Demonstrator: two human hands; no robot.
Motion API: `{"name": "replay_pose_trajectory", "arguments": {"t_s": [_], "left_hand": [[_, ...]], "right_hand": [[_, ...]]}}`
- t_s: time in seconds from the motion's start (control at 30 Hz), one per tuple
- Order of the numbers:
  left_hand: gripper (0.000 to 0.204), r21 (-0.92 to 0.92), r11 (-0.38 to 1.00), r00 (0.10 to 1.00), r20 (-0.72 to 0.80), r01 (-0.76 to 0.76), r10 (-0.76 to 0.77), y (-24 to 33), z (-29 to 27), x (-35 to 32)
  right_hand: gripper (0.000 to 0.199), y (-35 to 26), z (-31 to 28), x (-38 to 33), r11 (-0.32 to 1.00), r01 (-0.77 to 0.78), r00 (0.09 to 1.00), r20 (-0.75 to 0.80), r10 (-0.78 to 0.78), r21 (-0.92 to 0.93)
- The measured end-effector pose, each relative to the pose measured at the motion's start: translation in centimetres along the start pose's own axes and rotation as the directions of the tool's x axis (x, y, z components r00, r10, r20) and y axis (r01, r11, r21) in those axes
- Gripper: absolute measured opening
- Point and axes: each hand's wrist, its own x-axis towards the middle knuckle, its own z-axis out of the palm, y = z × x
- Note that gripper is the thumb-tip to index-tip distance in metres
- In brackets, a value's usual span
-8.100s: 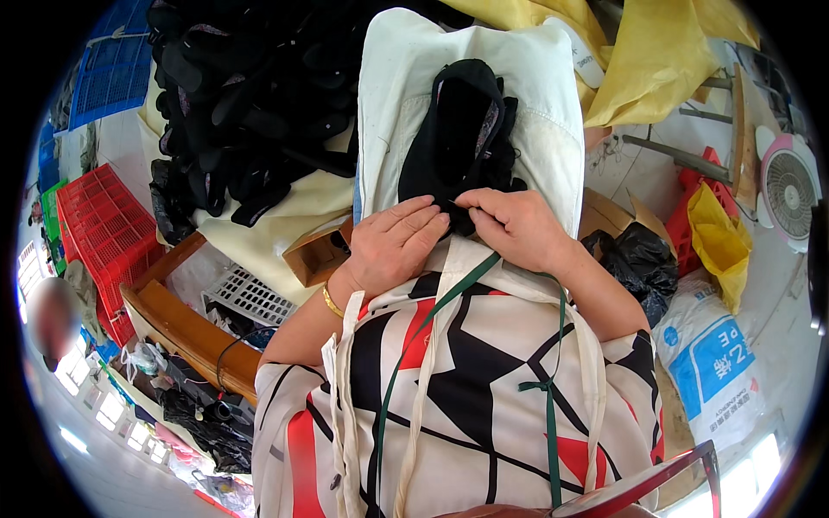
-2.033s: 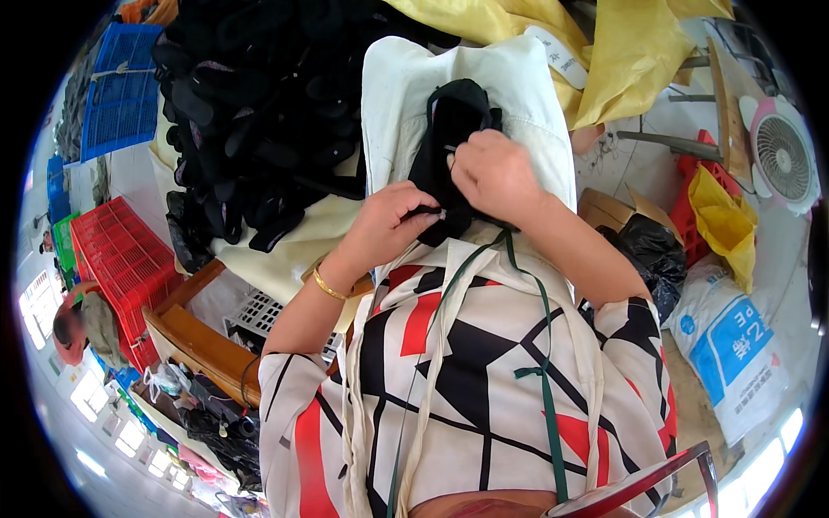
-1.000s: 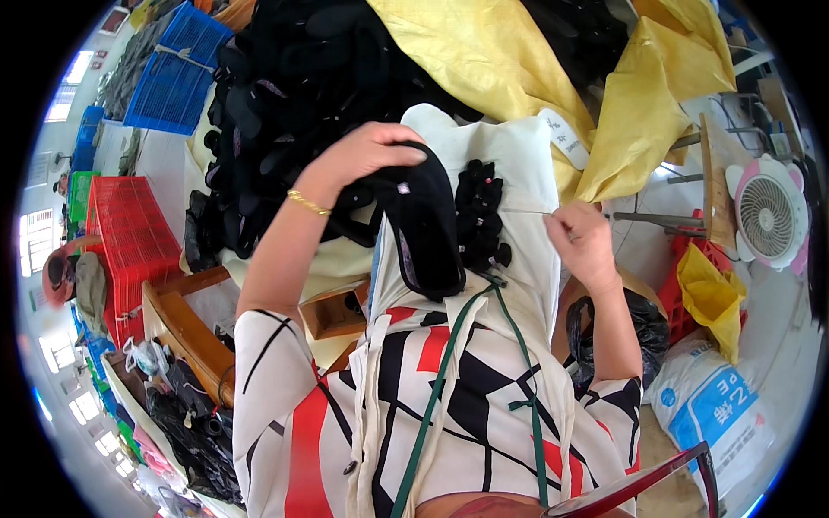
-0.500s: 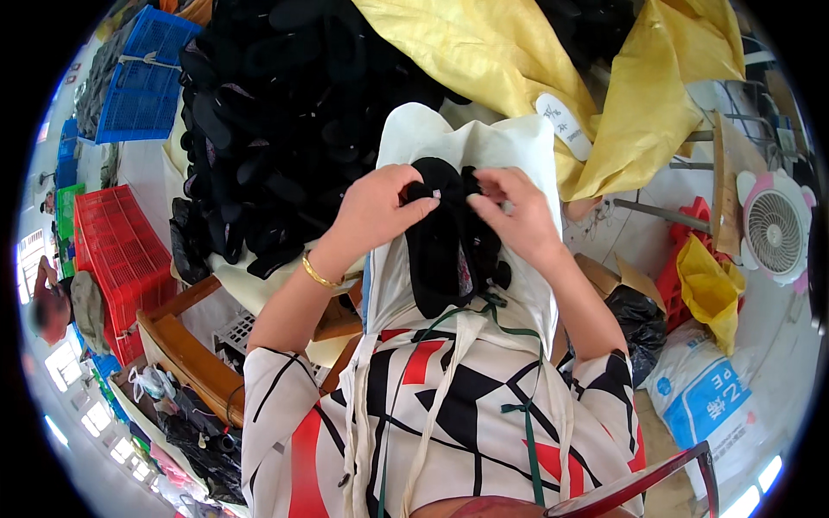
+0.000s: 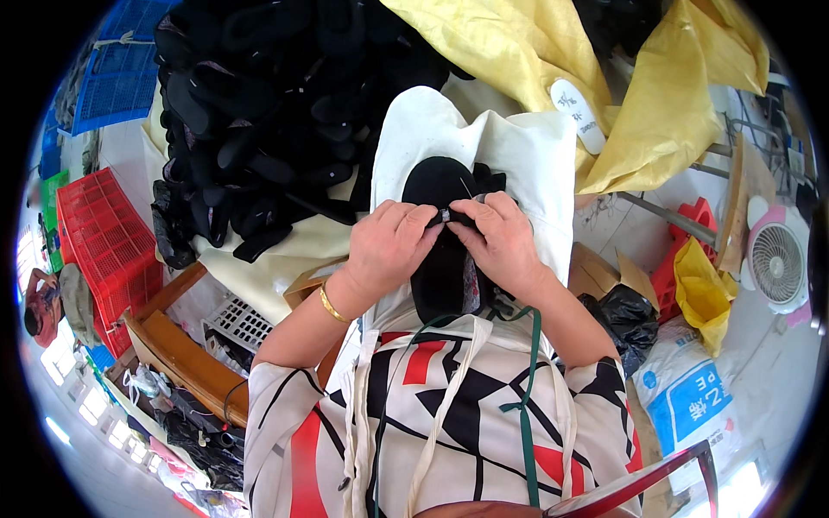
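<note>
A black cloth shoe (image 5: 438, 180) lies on the white cloth (image 5: 527, 142) over my lap, its rounded toe pointing away from me. My left hand (image 5: 390, 242) pinches the shoe's upper from the left, near a tiny pale piece (image 5: 445, 215) at the middle. From the right, my right hand (image 5: 503, 243) grips a dark strap or edge of the same shoe. The two hands' fingertips almost meet over the opening. Patterned lining shows inside the shoe near the heel. More black material lies to its right, partly hidden by my right hand.
A large heap of black shoes (image 5: 259, 112) lies at the far left. Yellow sacking (image 5: 656, 112) with a white sole-shaped piece (image 5: 577, 115) is at the far right. A wooden frame (image 5: 181, 345) and red crate (image 5: 108, 242) stand left; a fan (image 5: 777, 259) stands right.
Both hands have come closer together over the shoe's opening, the right moving left. The toe now shows beyond the fingers. The head view has shifted slightly.
</note>
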Motion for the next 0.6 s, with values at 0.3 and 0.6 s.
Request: {"name": "replay_pose_trajectory", "arguments": {"t_s": [0.3,0.6], "left_hand": [[0.019,-0.305,0.868,0.905,0.296,0.392,-0.305,-0.9,-0.6,1.0],[0.031,-0.332,0.668,0.738,0.429,0.666,-0.521,-0.7,-0.4,2.8]], "right_hand": [[0.025,0.1,0.0,0.7,0.900,-0.369,0.919,0.238,0.315,0.231],[0.031,-0.4,-1.2,-1.3,0.992,-0.109,0.974,0.191,0.120,-0.067]]}}
